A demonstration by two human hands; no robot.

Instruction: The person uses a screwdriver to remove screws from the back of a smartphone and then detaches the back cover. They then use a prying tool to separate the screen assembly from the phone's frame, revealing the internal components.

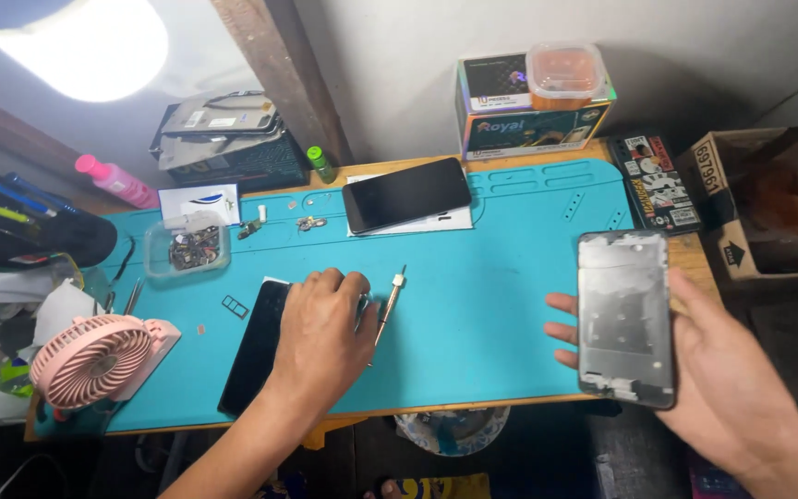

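Two phones lie on your teal mat [510,277]: your left hand [325,328], fingers curled, presses one black phone [253,346]; your right hand [722,370] clamps one silver phone frame [625,319].

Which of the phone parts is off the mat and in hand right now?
The grey phone frame, held up in the right hand; both dark ones lie on the mat.

surface: wooden workbench [510,404] covered by a teal repair mat [501,277]
centre back: black phone [405,193] lying on a white sheet [450,220]
left: clear parts tub [187,248], pink fan [92,359]
front: dark phone panel [253,346], screwdriver [388,305]
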